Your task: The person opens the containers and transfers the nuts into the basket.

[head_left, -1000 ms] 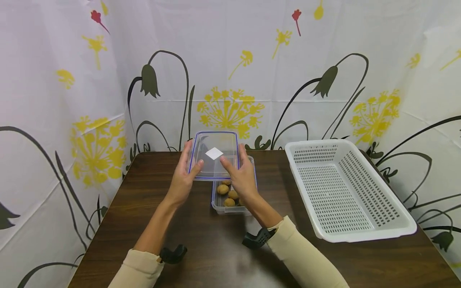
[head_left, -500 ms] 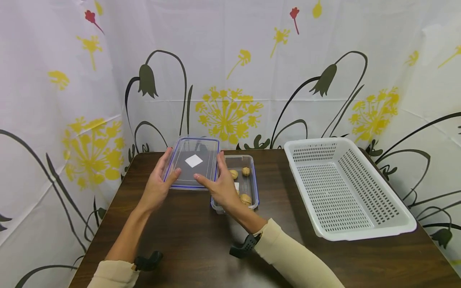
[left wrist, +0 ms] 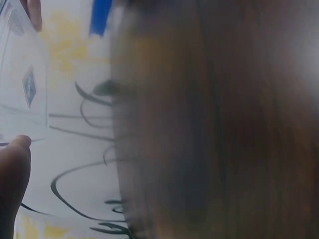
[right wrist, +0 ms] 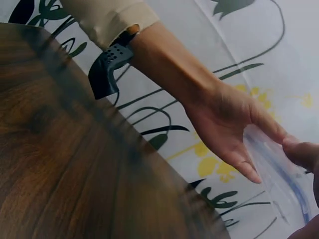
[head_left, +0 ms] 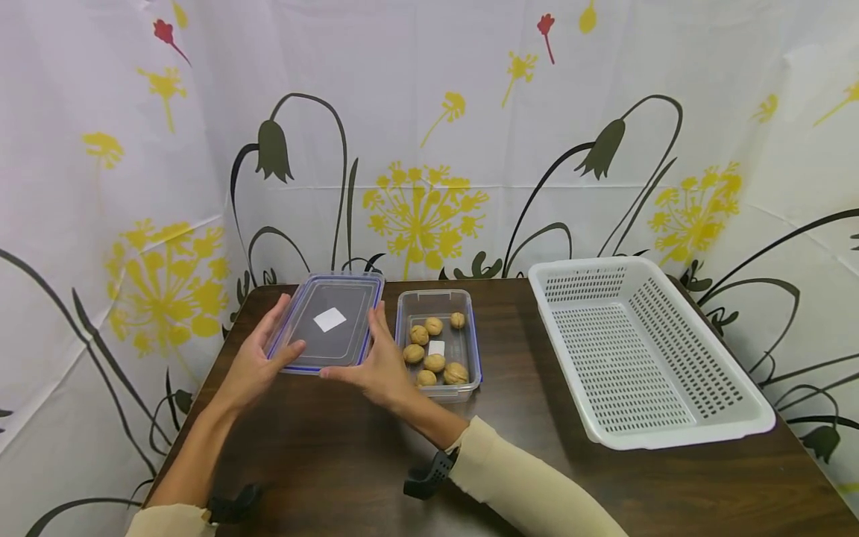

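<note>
A flowered curtain (head_left: 510, 149) is hanging behind the wooden table (head_left: 322, 462). Our left hand (head_left: 257, 364) and right hand (head_left: 376, 371) are pinching the clear lid (head_left: 329, 343) by opposite sides, thumbs on top, holding it up left of the box (head_left: 476, 347) of walnuts (head_left: 434, 363); a basket (head_left: 624, 365) is sitting farther right.

A clear plastic panel (left wrist: 25, 59) with a diamond label (left wrist: 29, 87) lies between the fingers (left wrist: 14, 174) — one above, one just below. Right of them hangs flower-printed cloth (left wrist: 82, 147), a blue strip (left wrist: 101, 17) higher up — then blurred brown surface (left wrist: 239, 124).
</note>
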A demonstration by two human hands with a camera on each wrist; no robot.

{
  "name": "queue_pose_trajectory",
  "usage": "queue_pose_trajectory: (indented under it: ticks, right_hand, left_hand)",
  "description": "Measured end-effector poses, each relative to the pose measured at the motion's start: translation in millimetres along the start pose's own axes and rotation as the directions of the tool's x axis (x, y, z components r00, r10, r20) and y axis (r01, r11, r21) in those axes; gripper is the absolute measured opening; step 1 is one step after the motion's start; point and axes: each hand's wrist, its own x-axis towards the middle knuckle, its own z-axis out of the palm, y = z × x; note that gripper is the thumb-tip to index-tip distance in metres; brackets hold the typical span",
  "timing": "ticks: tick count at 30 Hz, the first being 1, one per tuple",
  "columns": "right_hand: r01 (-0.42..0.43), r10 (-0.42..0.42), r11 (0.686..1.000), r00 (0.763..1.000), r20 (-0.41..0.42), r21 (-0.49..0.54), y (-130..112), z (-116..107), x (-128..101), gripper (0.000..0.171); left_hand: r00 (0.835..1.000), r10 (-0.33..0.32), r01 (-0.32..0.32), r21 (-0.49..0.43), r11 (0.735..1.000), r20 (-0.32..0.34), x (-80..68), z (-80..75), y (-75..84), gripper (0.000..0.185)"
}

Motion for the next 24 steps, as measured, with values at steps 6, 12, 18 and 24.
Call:
queue_pose_trajectory:
  ticks: [6,12,18,24]
  right_hand:
    - [-0.002,0.004,0.996,1.0,0.027,-0.093,4,14,-4,0.128]
    - [-0.026,0.035,0.982,0.998,0.047,-0.189,15,29,-6,0.128]
    - [-0.046,0.062,0.965,0.997,0.052,-0.257,27,40,-9,0.129]
    - [-0.061,0.089,0.95,0.993,0.08,-0.306,36,43,-9,0.133]
  left_hand:
    - [0.999,-0.027,0.028,-0.027,0.999,0.036,-6.4,-8.9,-14.0,0.079]
    - [0.986,-0.131,0.131,0.007,0.991,0.101,-11.9,-17.7,-23.7,0.085]
    - [0.964,-0.2,0.2,0.017,0.98,0.175,-14.9,-23.0,-33.1,0.085]
    - [0.917,-0.309,0.308,0.045,0.95,0.253,-16.6,-25.3,-43.0,0.081]
